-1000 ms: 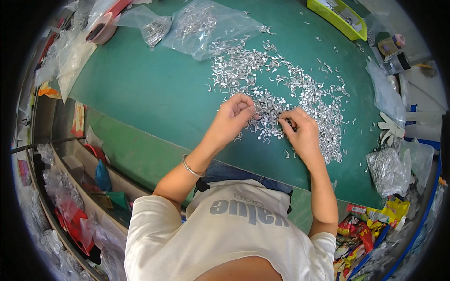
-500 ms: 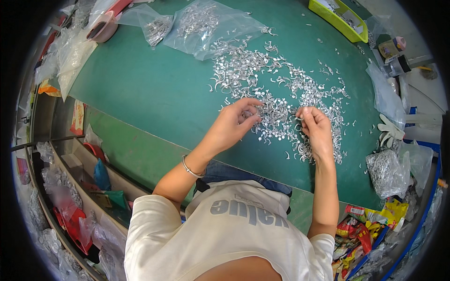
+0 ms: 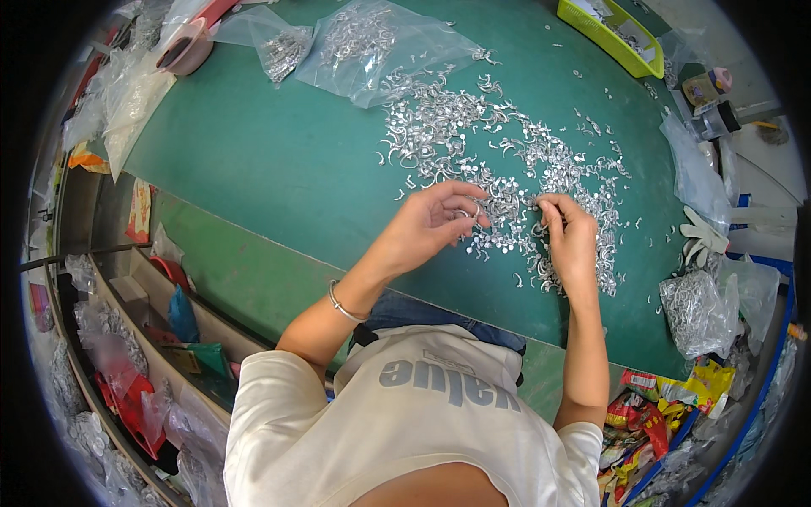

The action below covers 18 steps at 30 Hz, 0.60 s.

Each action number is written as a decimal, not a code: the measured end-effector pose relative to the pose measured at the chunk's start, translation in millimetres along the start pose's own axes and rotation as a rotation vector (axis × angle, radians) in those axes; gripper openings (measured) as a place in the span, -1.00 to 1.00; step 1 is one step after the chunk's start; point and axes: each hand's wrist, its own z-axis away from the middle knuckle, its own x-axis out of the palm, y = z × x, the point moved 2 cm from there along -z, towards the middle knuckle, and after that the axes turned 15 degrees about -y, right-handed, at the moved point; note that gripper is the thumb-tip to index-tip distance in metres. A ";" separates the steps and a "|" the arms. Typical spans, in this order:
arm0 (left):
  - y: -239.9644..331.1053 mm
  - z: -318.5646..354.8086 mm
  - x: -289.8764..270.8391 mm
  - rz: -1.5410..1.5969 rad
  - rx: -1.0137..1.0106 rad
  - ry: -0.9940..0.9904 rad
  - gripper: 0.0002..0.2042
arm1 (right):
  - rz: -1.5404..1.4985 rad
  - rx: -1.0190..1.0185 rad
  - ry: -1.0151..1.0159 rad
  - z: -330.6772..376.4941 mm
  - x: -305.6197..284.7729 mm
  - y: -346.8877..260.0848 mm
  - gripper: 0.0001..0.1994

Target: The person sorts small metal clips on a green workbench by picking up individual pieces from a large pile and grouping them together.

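A broad heap of small, shiny silver metal pieces, many curved and some round, spreads over the green tabletop. My left hand is at the near left side of the heap, its fingers curled round small curved metal pieces; how many is hidden. To the right, my right hand pinches thumb against forefinger above the pieces. A small silver metal piece seems to be between those fingertips, mostly covered by them. The two hands are a short gap apart.
Clear plastic bags of similar pieces lie at the far side. A yellow-green basket stands far right, a pink bowl far left. Along the right edge are a white glove and a filled plastic bag. Open drawers stand lower left.
My left hand has moved slightly right, toward my right hand, and its fingers have opened a little. My right hand has stayed nearly in place, still pinching.
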 end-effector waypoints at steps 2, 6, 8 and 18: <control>0.6 -0.1 3.3 0.050 0.021 -0.037 -0.67 | -0.106 0.019 -0.102 -0.3 0.5 4.5 -0.85; -3.9 -1.5 5.5 0.161 0.049 -0.096 -0.65 | -0.915 0.266 -0.328 -0.3 -2.8 -1.3 -0.83; -9.3 -2.9 6.9 0.250 0.077 -0.125 -0.65 | -1.075 0.253 -0.332 -3.5 -0.5 0.4 -0.82; -19.4 -4.7 7.5 0.761 -0.047 -0.029 -0.59 | 0.190 -0.082 0.020 -2.4 5.7 -12.6 -0.86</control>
